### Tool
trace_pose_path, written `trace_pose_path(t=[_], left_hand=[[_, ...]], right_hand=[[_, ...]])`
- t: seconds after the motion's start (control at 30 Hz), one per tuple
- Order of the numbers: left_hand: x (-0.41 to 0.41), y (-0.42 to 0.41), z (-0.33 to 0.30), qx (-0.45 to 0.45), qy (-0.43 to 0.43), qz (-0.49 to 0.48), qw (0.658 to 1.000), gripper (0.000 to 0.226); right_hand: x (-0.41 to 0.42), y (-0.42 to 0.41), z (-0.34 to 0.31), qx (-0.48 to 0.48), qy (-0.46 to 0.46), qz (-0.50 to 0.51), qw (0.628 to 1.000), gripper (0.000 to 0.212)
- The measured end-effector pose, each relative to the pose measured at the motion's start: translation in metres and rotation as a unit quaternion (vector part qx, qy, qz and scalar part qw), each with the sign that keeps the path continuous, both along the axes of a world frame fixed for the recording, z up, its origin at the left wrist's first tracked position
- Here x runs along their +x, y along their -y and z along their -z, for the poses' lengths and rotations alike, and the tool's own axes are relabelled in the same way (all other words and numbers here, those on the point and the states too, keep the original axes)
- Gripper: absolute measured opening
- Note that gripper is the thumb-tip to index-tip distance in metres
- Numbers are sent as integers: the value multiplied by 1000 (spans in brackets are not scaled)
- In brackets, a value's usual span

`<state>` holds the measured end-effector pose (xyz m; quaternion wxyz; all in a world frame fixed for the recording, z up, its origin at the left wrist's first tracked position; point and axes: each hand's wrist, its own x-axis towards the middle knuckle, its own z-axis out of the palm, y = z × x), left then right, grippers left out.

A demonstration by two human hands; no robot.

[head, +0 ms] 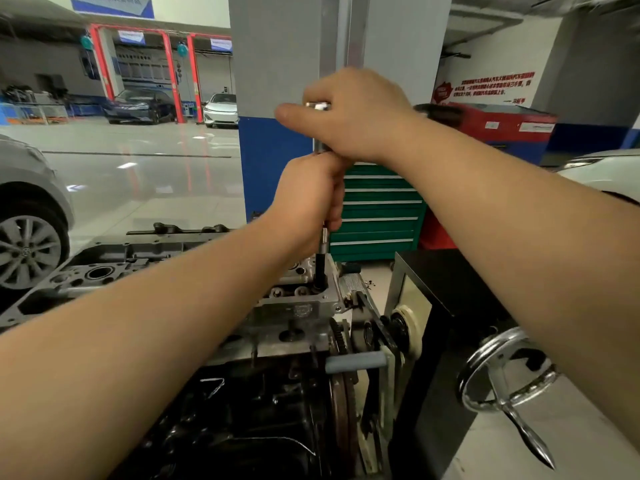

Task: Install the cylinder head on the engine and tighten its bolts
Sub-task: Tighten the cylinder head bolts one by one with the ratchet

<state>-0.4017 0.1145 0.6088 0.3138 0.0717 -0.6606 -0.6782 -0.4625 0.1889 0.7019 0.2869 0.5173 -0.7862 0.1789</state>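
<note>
**Cylinder head under the socket tool**

The cylinder head (pixel 298 299) sits on the engine block (pixel 242 410) below both hands. The left hand (pixel 308 199) grips the upright socket extension (pixel 322 258); above it, the right hand (pixel 353 112) curls round the tool's chrome top (pixel 317 105).

Silver-grey cylinder head (pixel 298 303), dark grey engine (pixel 242 410), chrome socket wrench (pixel 320 109), green tool cabinet (pixel 377 209) striped with silver drawer pulls, grey-over-blue pillar (pixel 273 98), red lift posts (pixel 169 71).

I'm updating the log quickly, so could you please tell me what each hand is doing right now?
Left hand: grips the upright shaft of the socket wrench.
Right hand: grips the wrench's top end.
</note>
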Motion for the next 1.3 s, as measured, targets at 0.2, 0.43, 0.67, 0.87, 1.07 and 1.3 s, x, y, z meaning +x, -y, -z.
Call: trace_pose_path(t=[0.2,0.43,0.67,0.87,1.07,1.3], left_hand=[[9,16,-6,-4,64,136,989,37],[5,-20,5,-28,-5,-135,990,23],[9,18,-10,-6,86,256,963,49],[9,-9,7,-60,25,-104,992,30],[2,-21,11,-107,27,-214,970,34],[6,11,-7,-37,111,128,985,44]], right_hand=[[-1,0,1,-7,58,-17,998,46],[25,2,5,-25,-228,165,959,64],[-12,-11,5,-27,63,-146,987,60],[-1,2,1,-17,-143,156,977,61],[12,14,6,-54,-216,120,967,79],[-20,-4,5,-31,73,-96,992,55]])
